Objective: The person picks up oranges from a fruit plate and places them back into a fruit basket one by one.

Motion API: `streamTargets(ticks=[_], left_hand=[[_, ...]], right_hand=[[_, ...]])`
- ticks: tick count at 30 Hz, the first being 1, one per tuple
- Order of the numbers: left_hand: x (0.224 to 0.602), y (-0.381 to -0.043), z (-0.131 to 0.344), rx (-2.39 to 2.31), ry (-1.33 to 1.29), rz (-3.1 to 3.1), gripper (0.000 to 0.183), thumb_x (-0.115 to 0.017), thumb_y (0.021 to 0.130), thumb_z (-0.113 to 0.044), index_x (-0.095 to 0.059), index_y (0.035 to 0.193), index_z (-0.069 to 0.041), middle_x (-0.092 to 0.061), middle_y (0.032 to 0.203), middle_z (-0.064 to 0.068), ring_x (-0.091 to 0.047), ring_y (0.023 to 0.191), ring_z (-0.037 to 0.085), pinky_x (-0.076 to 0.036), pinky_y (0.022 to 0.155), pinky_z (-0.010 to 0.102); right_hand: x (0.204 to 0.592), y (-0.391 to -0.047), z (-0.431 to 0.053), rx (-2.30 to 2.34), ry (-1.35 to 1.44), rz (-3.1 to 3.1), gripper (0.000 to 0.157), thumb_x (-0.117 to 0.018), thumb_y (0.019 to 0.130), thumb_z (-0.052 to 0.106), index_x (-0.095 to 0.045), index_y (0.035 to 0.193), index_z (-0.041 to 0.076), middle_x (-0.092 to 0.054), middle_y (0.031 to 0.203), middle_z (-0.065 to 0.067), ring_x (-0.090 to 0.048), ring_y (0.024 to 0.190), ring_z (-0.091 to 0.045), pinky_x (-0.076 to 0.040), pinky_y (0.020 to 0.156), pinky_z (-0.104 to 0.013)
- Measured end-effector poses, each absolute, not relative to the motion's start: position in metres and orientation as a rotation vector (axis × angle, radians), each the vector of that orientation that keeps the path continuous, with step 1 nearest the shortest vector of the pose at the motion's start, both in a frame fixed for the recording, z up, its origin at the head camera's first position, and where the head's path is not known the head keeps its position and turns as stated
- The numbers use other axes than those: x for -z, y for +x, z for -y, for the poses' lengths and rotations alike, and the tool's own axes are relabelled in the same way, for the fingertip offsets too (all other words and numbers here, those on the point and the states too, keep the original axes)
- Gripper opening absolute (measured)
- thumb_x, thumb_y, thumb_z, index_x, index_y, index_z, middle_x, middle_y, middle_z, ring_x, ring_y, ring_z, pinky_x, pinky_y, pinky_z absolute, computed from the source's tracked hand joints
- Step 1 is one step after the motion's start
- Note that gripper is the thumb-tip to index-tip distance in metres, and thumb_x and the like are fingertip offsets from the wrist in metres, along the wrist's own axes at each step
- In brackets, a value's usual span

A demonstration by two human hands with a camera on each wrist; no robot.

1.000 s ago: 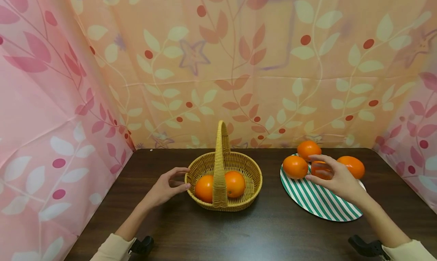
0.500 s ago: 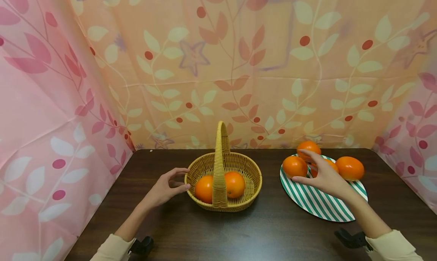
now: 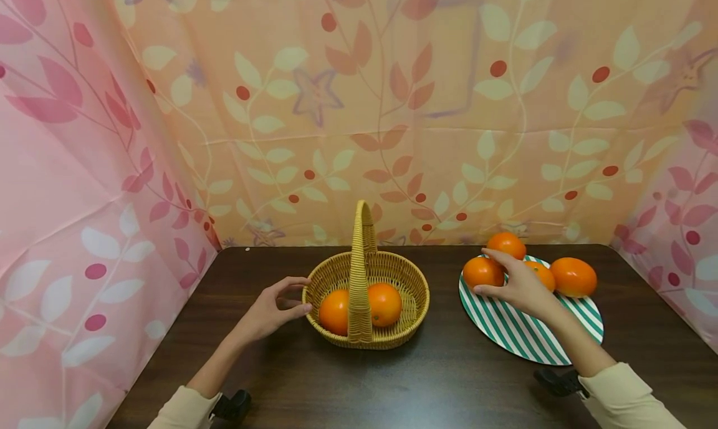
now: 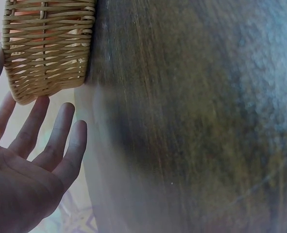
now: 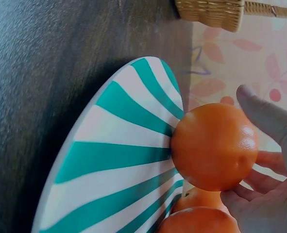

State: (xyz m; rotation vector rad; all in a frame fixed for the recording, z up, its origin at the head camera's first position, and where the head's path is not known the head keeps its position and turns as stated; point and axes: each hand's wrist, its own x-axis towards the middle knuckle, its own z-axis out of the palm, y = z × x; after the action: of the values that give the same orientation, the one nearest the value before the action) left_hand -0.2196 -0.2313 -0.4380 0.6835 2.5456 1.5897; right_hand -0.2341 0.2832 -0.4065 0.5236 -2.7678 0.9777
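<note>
With our right grip (image 3: 518, 285) wide around the glossy round orange fruit (image 3: 480, 273) at ten o'clock on the flat green-and-white striped plate (image 3: 518, 332), we should close evenly, while our loosely spread left grip (image 3: 269, 310) touches the tan woven basket (image 3: 387, 267) at nine o'clock.

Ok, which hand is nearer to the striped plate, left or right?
Right. The right hand is over the striped plate, spread around its leftmost orange fruit; the left hand is well away, at the left rim of the basket.
</note>
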Motion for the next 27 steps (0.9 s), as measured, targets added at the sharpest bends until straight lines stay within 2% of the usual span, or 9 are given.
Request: streamTargets(ticks=[11, 19, 27], left_hand=[[0.4368, -0.2195, 0.2310, -1.578, 0.669, -2.549, 0.050, -0.076, 0.094, -0.014, -0.056, 0.139, -0.004, -0.055, 0.137, 0.025, -0.068, 0.104, 0.041, -0.059, 0.081, 0.034], [0.4362, -0.2187, 0.2321, -1.578, 0.676, -2.537, 0.050, -0.075, 0.095, -0.015, -0.055, 0.140, -0.004, -0.054, 0.137, 0.027, -0.068, 0.104, 0.042, -0.059, 0.080, 0.035], [0.4360, -0.2193, 0.2319, -1.562, 0.669, -2.553, 0.049, -0.075, 0.095, -0.016, -0.056, 0.139, -0.005, -0.054, 0.137, 0.026, -0.067, 0.104, 0.041, -0.059, 0.082, 0.037]], right_hand=[[0.4104, -0.2379, -0.2811, -0.945, 0.492, 2.801, 0.076, -0.087, 0.082, 0.016, -0.049, 0.141, -0.012, -0.051, 0.138, -0.034, -0.056, 0.113, -0.048, -0.041, 0.098, -0.067], [0.4144, -0.2403, -0.2805, -0.932, 0.496, 2.779, 0.074, -0.088, 0.082, 0.017, -0.051, 0.139, -0.012, -0.055, 0.135, -0.032, -0.058, 0.108, -0.044, -0.043, 0.097, -0.065], [0.4145, -0.2400, -0.2799, -0.975, 0.504, 2.763, 0.073, -0.087, 0.083, 0.017, -0.050, 0.139, -0.013, -0.053, 0.137, -0.033, -0.055, 0.115, -0.046, -0.041, 0.100, -0.065]])
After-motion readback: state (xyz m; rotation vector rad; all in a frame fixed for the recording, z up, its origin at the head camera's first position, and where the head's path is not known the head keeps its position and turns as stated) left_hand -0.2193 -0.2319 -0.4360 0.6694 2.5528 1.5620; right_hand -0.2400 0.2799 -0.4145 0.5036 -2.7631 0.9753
